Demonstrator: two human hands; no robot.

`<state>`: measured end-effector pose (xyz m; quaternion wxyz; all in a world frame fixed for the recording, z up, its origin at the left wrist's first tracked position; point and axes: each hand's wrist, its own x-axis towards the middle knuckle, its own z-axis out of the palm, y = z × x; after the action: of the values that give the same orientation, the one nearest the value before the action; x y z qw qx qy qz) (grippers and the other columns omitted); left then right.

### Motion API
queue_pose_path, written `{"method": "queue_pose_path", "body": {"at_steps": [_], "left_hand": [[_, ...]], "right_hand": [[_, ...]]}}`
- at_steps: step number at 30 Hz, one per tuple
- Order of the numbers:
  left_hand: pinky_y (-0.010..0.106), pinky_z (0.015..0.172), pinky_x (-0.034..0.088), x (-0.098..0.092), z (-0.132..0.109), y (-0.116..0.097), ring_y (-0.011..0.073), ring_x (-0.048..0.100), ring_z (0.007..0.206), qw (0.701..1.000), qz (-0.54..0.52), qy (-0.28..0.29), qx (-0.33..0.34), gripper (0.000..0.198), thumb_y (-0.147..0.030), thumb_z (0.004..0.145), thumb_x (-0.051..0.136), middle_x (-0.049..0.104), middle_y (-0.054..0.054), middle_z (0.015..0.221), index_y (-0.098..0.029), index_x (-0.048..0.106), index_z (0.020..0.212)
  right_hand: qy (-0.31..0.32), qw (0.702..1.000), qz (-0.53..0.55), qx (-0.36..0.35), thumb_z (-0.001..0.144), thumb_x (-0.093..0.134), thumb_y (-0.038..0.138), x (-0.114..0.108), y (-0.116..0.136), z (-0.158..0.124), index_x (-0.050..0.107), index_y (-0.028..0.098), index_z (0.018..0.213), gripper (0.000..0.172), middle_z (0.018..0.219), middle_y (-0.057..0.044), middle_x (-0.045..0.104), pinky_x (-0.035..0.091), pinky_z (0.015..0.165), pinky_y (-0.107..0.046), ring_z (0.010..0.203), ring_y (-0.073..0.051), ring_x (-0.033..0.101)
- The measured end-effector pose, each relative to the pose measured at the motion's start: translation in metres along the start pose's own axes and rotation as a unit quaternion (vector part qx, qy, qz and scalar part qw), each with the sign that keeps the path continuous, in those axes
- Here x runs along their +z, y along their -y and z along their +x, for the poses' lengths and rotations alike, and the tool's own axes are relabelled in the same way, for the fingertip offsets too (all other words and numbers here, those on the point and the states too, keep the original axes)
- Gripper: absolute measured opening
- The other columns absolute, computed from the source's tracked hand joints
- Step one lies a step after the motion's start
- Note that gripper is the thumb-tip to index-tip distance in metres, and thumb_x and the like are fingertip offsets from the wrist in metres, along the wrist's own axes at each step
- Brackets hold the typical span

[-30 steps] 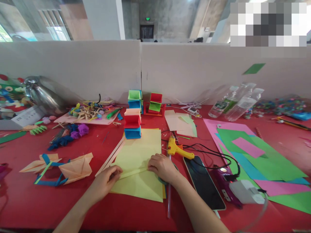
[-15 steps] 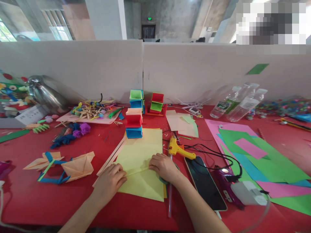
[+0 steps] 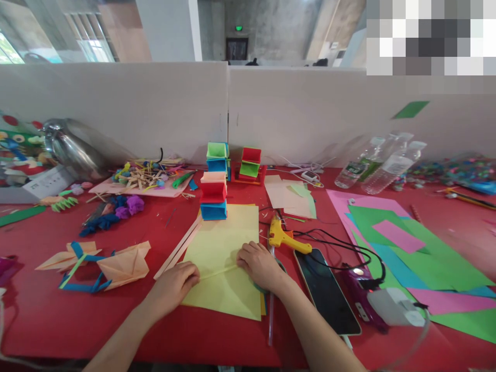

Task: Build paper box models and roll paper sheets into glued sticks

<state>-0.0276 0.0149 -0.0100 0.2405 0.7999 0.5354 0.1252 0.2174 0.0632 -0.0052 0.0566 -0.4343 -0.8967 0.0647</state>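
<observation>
A narrow pale-yellow paper strip (image 3: 218, 272) stretches between my hands, above a yellow paper sheet (image 3: 228, 299) of nearly the same colour. Its left end is pinched in my left hand (image 3: 173, 283), thumb against curled fingers. My right hand (image 3: 259, 264) closes over the right end, with the fingertips bent down onto it. Just beyond the sheet's top edge stand stacked folded-paper boxes (image 3: 214, 192) in peach, red and blue. Pale peach paper strips (image 3: 179, 247) lie along the sheet's left side.
Right of my right hand are a yellow glue gun (image 3: 287, 237), a phone (image 3: 327, 292) and a purple power device (image 3: 364, 297) with cables. Coloured paper (image 3: 426, 258) covers the right side. Folded peach-and-blue paper pieces (image 3: 124, 263) lie left. Plastic bottles (image 3: 391, 168) stand by the partition.
My left hand has turned and shifted slightly left, its fingers now drawn closer together on the strip. The right hand stays almost in place.
</observation>
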Motion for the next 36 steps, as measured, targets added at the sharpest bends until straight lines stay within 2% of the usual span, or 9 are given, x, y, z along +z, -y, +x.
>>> {"method": "queue_pose_path", "body": {"at_steps": [5, 10, 15, 21, 24, 27, 30, 32, 36], "left_hand": [[0.026, 0.068, 0.037, -0.005, 0.003, -0.001, 0.0168, 0.054, 0.079, 0.999, 0.007, 0.035, -0.011, 0.02, -0.023, 0.087, 0.036, 0.058, 0.0, 0.078, -0.021, 0.051, 0.075], [0.026, 0.065, 0.035, 0.001, 0.003, -0.001, 0.0166, 0.054, 0.077, 0.998, 0.043, 0.018, -0.034, 0.011, -0.018, 0.086, 0.036, 0.056, -0.001, 0.078, -0.022, 0.045, 0.081], [0.026, 0.066, 0.035, 0.005, 0.002, 0.0, 0.0161, 0.053, 0.077, 0.995, 0.102, 0.011, 0.002, 0.015, -0.016, 0.087, 0.034, 0.053, -0.001, 0.08, -0.022, 0.045, 0.078], [0.029, 0.071, 0.037, 0.008, 0.002, 0.0, 0.0179, 0.052, 0.081, 0.987, 0.162, -0.002, 0.024, 0.02, -0.014, 0.089, 0.034, 0.053, 0.001, 0.081, -0.021, 0.051, 0.08], [0.03, 0.073, 0.039, 0.009, -0.001, -0.005, 0.0183, 0.052, 0.084, 0.985, 0.169, -0.013, 0.028, 0.022, -0.01, 0.087, 0.034, 0.054, 0.002, 0.086, -0.02, 0.054, 0.086], [0.031, 0.074, 0.04, 0.012, -0.003, -0.014, 0.0193, 0.052, 0.084, 0.984, 0.173, -0.022, 0.022, 0.023, -0.009, 0.086, 0.036, 0.055, 0.004, 0.088, -0.019, 0.056, 0.087], [0.033, 0.075, 0.042, 0.018, -0.002, -0.023, 0.0203, 0.052, 0.086, 0.985, 0.163, -0.047, 0.023, 0.019, -0.013, 0.087, 0.039, 0.057, 0.004, 0.09, -0.019, 0.057, 0.092], [0.033, 0.074, 0.042, 0.022, 0.0, -0.027, 0.0203, 0.052, 0.085, 0.986, 0.155, -0.063, 0.025, 0.018, -0.016, 0.088, 0.042, 0.057, 0.004, 0.089, -0.019, 0.058, 0.095], [0.032, 0.072, 0.043, 0.028, 0.004, -0.028, 0.0198, 0.053, 0.082, 0.984, 0.157, -0.076, 0.028, 0.019, -0.018, 0.088, 0.042, 0.057, 0.004, 0.084, -0.019, 0.061, 0.087]], "right_hand": [[-0.006, 0.999, -0.029, 0.026, 0.088, 0.043, 0.02, 0.003, 0.005, 0.002, 0.059, 0.015, 0.08, 0.018, 0.085, -0.007, 0.061, 0.035, 0.075, -0.031, 0.084, -0.02, 0.051], [-0.021, 0.997, -0.044, 0.055, 0.087, 0.045, 0.021, 0.007, 0.006, 0.005, 0.059, 0.015, 0.08, 0.017, 0.085, -0.007, 0.061, 0.034, 0.075, -0.032, 0.086, -0.021, 0.051], [-0.035, 0.996, -0.039, 0.066, 0.085, 0.051, 0.025, 0.008, 0.005, 0.005, 0.058, 0.016, 0.08, 0.012, 0.087, -0.008, 0.06, 0.034, 0.074, -0.031, 0.085, -0.021, 0.05], [-0.034, 0.999, -0.009, -0.035, 0.086, 0.048, 0.018, 0.005, 0.008, 0.005, 0.059, 0.02, 0.09, 0.012, 0.09, -0.003, 0.06, 0.032, 0.077, -0.029, 0.088, -0.017, 0.047], [-0.028, 0.996, 0.008, -0.079, 0.085, 0.048, 0.015, 0.005, 0.008, 0.005, 0.06, 0.022, 0.091, 0.015, 0.088, -0.002, 0.059, 0.032, 0.073, -0.027, 0.084, -0.016, 0.048], [-0.03, 0.995, 0.027, -0.089, 0.082, 0.05, 0.014, 0.005, 0.007, 0.004, 0.06, 0.021, 0.091, 0.015, 0.088, -0.003, 0.059, 0.033, 0.071, -0.027, 0.082, -0.016, 0.049], [-0.032, 0.994, 0.047, -0.091, 0.083, 0.052, 0.024, 0.006, 0.006, 0.003, 0.061, 0.02, 0.088, 0.011, 0.087, -0.003, 0.059, 0.033, 0.07, -0.027, 0.081, -0.016, 0.05], [-0.03, 0.993, 0.058, -0.094, 0.085, 0.051, 0.031, 0.007, 0.006, 0.003, 0.062, 0.02, 0.085, 0.015, 0.084, -0.003, 0.06, 0.033, 0.07, -0.027, 0.08, -0.016, 0.051], [-0.023, 0.992, 0.078, -0.093, 0.086, 0.051, 0.033, 0.008, 0.005, 0.004, 0.064, 0.021, 0.082, 0.018, 0.081, -0.002, 0.061, 0.035, 0.07, -0.026, 0.079, -0.015, 0.052]]}}
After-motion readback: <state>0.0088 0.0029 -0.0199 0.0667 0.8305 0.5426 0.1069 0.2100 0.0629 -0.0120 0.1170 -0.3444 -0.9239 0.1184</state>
